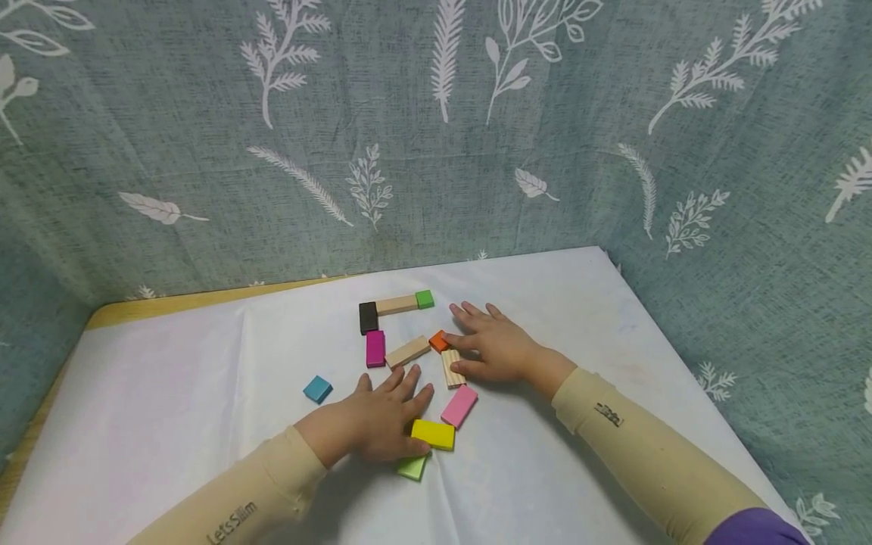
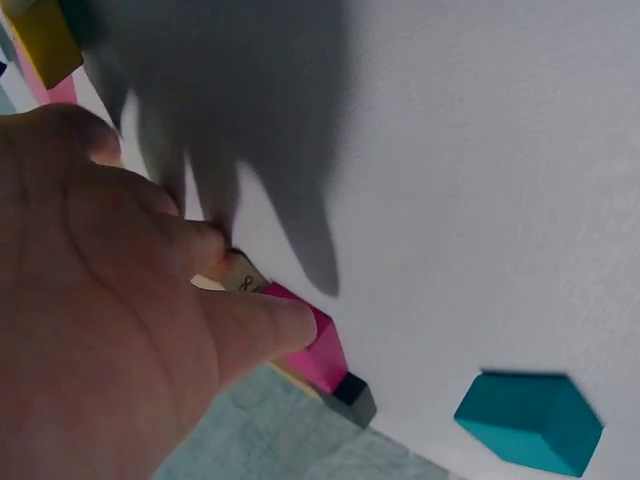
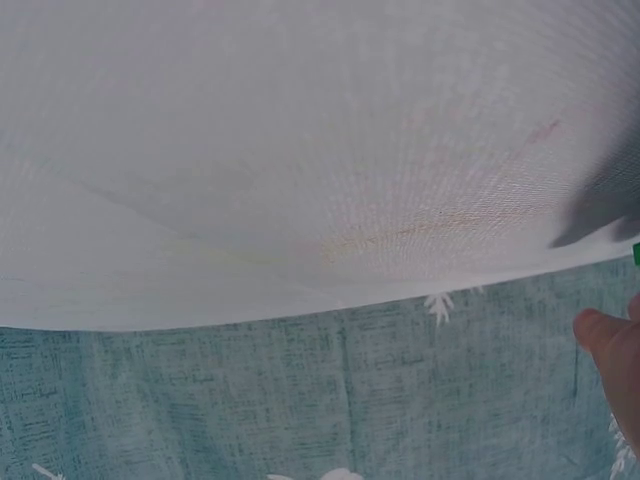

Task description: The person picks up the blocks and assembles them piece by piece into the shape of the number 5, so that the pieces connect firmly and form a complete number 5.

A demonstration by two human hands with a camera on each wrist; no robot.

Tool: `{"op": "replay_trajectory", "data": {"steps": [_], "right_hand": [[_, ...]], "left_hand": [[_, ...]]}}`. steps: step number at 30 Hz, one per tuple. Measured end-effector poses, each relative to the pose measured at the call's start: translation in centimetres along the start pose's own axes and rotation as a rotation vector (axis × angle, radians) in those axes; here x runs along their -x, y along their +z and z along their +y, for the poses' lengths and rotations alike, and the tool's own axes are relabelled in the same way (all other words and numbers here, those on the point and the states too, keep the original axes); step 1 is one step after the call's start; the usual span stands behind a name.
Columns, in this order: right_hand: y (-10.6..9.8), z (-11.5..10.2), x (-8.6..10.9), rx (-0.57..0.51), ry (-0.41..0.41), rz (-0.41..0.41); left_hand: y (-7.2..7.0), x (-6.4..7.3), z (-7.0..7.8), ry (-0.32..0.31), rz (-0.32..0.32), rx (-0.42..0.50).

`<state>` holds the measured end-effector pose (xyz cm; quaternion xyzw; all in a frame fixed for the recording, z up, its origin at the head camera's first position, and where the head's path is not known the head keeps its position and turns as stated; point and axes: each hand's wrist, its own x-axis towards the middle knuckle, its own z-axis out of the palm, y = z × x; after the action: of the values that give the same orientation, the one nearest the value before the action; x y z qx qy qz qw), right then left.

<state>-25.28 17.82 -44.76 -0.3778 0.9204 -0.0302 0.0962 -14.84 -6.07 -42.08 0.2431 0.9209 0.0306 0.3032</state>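
Wooden blocks form a bent chain on the white cloth. My left hand (image 1: 381,420), fingers spread, hovers over or rests at its lower part; the thumb lies by the yellow block (image 1: 437,435) and light green block (image 1: 412,468). Its fingertips are near a plain wooden block (image 1: 409,352), with the magenta block (image 1: 375,349) beyond. My right hand (image 1: 497,348) has its index finger at the orange block (image 1: 438,341) and its thumb over a striped wooden block (image 1: 453,371). Whether they press is unclear. Below lies the pink block (image 1: 459,406).
At the chain's far end are a black block (image 1: 368,318), a long plain block (image 1: 397,305) and a green block (image 1: 425,299). A blue block (image 1: 317,389) lies apart on the left. A patterned curtain (image 1: 409,197) hangs behind the table (image 1: 170,363).
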Motion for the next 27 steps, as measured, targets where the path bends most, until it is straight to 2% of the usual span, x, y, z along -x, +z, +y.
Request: {"op": "replay_trajectory", "data": {"steps": [4,8,12,14,20,23,27], "right_hand": [[0.1,0.0,-0.1,-0.001,-0.005,0.005],[0.2,0.1,-0.1,0.003,-0.013,0.018],[0.1,0.2,-0.1,0.015,-0.013,0.017],[0.1,0.1,-0.1,0.015,-0.014,0.010],[-0.1,0.0,-0.2,0.010,-0.023,0.004],[0.0,0.0,-0.1,0.007,-0.015,0.007],[0.0,-0.1,-0.1,-0.003,-0.020,0.011]], "left_hand": [[0.4,0.5,-0.1,0.034,0.043,0.061],[0.9,1.8,-0.3,0.070,0.126,0.104],[2.0,2.9,0.2,0.059,0.201,0.097],[2.9,3.5,0.6,0.025,0.245,0.074],[5.1,4.1,2.4,-0.159,0.363,0.043],[5.7,3.8,3.4,-0.236,0.345,0.044],[6.1,3.5,4.2,-0.317,0.285,-0.011]]}}
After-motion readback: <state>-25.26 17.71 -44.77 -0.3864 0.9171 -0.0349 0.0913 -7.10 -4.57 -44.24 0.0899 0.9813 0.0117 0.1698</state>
